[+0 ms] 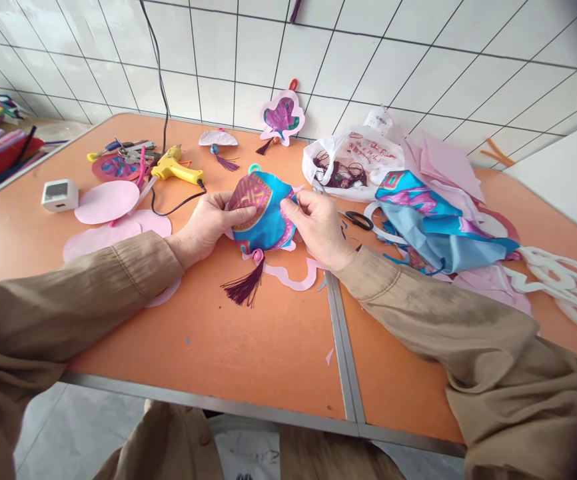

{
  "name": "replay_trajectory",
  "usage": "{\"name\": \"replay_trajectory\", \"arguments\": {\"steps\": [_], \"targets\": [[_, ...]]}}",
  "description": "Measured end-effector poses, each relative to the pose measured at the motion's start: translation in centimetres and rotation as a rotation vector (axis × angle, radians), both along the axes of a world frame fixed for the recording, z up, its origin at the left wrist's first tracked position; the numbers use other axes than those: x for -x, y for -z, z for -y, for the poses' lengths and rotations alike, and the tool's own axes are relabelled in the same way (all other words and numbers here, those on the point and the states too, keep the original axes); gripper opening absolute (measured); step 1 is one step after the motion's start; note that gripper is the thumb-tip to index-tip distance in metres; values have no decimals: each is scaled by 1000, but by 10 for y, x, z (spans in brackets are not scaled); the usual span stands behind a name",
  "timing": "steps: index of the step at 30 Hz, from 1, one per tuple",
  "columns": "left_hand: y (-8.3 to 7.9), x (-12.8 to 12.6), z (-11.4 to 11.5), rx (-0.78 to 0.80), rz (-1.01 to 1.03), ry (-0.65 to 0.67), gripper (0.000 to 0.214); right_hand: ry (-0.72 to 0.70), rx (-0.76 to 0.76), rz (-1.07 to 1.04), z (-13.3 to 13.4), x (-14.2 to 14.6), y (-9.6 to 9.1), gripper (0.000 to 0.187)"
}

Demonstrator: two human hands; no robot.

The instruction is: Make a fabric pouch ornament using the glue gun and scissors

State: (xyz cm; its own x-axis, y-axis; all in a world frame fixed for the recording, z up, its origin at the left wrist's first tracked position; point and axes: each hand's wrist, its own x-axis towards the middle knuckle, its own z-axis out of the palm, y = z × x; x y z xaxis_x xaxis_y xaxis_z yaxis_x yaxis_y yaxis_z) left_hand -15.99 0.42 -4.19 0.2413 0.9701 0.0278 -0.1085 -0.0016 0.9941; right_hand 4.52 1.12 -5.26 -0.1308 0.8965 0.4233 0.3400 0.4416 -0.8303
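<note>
A turquoise and magenta brocade ornament [263, 220] with a purple tassel [246, 285] lies on the orange table [248, 347] in front of me. My left hand [206, 225] grips its left side, thumb pressed on the patterned cloth. My right hand [318, 223] pinches its right edge with closed fingers. A pink paper offcut [293, 275] trails out from under the ornament.
A yellow glue gun [176, 170] with a black cord lies at the back left, beside pink paper shapes [106, 201] and a white box [59, 195]. Black scissors [357, 220], loose brocade cloth [433, 223], a plastic bag [353, 163] and white scraps [563, 280] fill the right side. A finished ornament [282, 119] leans on the tiled wall.
</note>
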Motion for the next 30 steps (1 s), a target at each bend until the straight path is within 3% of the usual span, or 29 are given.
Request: {"name": "replay_trajectory", "arguments": {"steps": [18, 25, 30], "targets": [[1, -1, 0, 5, 25, -41, 29, -83, 107, -91, 3, 2, -2, 35], [2, -2, -1, -12, 40, -58, 27, -80, 89, -77, 6, 3, -6, 46], [1, -1, 0, -6, 23, -61, 26, -72, 63, -59, 4, 2, -4, 44]]}}
